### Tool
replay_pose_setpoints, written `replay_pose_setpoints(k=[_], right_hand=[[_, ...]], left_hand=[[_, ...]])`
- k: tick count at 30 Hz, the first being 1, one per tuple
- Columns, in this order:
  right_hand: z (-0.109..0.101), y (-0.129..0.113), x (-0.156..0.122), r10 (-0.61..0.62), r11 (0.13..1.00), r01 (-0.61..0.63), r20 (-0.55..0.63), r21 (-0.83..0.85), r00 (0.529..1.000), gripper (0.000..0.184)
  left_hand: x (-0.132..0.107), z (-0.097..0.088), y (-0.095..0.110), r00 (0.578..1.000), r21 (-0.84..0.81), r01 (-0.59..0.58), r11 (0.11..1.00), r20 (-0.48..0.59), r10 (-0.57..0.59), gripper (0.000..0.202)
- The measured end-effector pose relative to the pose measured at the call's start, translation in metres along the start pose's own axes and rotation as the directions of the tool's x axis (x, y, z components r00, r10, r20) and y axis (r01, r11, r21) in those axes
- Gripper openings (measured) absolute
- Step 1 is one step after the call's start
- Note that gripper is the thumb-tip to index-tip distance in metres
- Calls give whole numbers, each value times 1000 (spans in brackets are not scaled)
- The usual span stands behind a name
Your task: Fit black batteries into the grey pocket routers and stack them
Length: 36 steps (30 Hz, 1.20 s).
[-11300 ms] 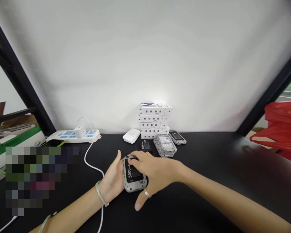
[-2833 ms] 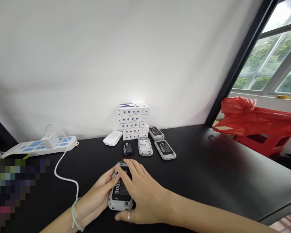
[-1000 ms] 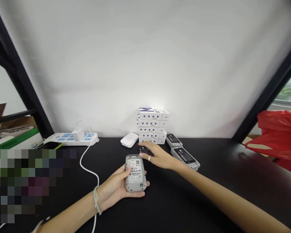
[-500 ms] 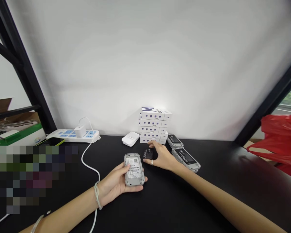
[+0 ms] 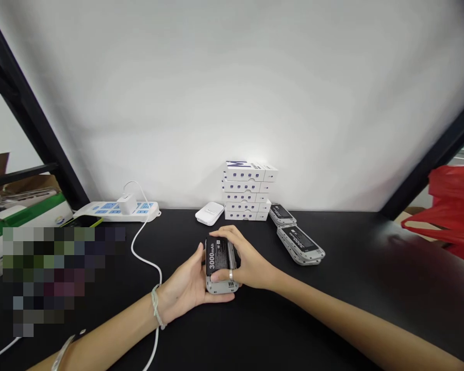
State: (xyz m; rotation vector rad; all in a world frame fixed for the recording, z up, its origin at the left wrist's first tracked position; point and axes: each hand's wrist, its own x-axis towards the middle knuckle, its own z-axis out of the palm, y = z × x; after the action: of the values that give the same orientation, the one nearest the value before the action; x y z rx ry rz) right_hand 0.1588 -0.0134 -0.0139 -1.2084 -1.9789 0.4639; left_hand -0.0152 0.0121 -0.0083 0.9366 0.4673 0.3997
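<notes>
Cradling grey device [image 5: 221,287] in left hand [image 5: 189,282] | pinching battery [image 5: 218,253] in right hand [image 5: 252,262], seemingly unseated | done at right: topmost devices [image 5: 314,254], battery-filled

I read 3000mAh on my held battery [image 5: 217,255], 3000 on another battery [image 5: 302,239] at right, M on top box [image 5: 244,172].

Battery, black [image 5: 218,253]: one, lifted from bench [image 5: 355,257]; now in right grip [image 5: 251,262], over gray device [image 5: 219,286] in left grip [image 5: 189,282].

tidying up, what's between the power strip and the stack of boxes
The head view shows a white gadget lying there on the black table, nearer the boxes.
</notes>
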Motion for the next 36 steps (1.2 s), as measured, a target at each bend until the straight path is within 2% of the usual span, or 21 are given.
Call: replay_pose_setpoints(k=[2, 7, 12, 14, 17, 20, 23, 25, 27, 28, 29, 32, 34, 36], right_hand=[[-4, 0, 1, -8, 1000, 8, 27, 10, 1000, 79], [-9, 1, 1, 59, 998, -58, 24, -28, 998, 78], [-3, 1, -4, 42, 996, -40, 27, -76, 999, 72], [-5, -1, -7, 27, 989, -12, 97, -150, 995, 82], [-10, -6, -10, 59, 957, 8, 222, -291, 973, 99], [-21, -16, -11, 103, 927, 6, 270, -376, 957, 99], [-48, -28, -11, 91, 931, 23, 294, -365, 951, 102], [-79, -32, -13, 169, 947, -35, 402, -320, 900, 96], [-116, -27, -16, 310, 943, -171, 571, -285, 760, 88], [-134, -21, -18, 352, 935, -232, 615, -269, 706, 84], [-152, -12, -20, 398, 917, -282, 609, -281, 687, 84], [-189, 24, -20, 555, 813, -403, 350, -420, 755, 84], [-201, 47, -13, 576, 763, -439, 191, -475, 795, 86], [-203, 64, -4, 563, 746, -442, 117, -499, 818, 86]], left_hand=[[0, 2, 2, 1000, 10, 4, 1000, -25, -4, 56], [-5, 10, 7, 999, 49, 48, 998, -15, -47, 57], [-7, 14, 6, 993, 58, -7, 998, -115, 14, 43], [-5, 11, 3, 990, 68, -46, 997, -127, 55, 41], [-3, 7, 1, 993, 82, -58, 995, -96, 66, 44], [-2, 4, 1, 1000, 69, -5, 998, -29, 7, 52], [0, 2, 2, 998, 47, 40, 998, 43, -42, 66], [1, -1, 3, 996, 34, 71, 997, 57, -73, 74], [2, -2, 4, 995, 30, 90, 996, 51, -91, 78], [2, -3, 4, 994, 31, 94, 995, 48, -96, 79], [3, -3, 4, 994, 33, 96, 995, 46, -98, 80], [4, -2, 5, 995, 47, 91, 995, 30, -92, 81], [4, -1, 5, 996, 54, 89, 995, 23, -90, 82], [4, -1, 4, 996, 55, 89, 995, 25, -90, 83]])
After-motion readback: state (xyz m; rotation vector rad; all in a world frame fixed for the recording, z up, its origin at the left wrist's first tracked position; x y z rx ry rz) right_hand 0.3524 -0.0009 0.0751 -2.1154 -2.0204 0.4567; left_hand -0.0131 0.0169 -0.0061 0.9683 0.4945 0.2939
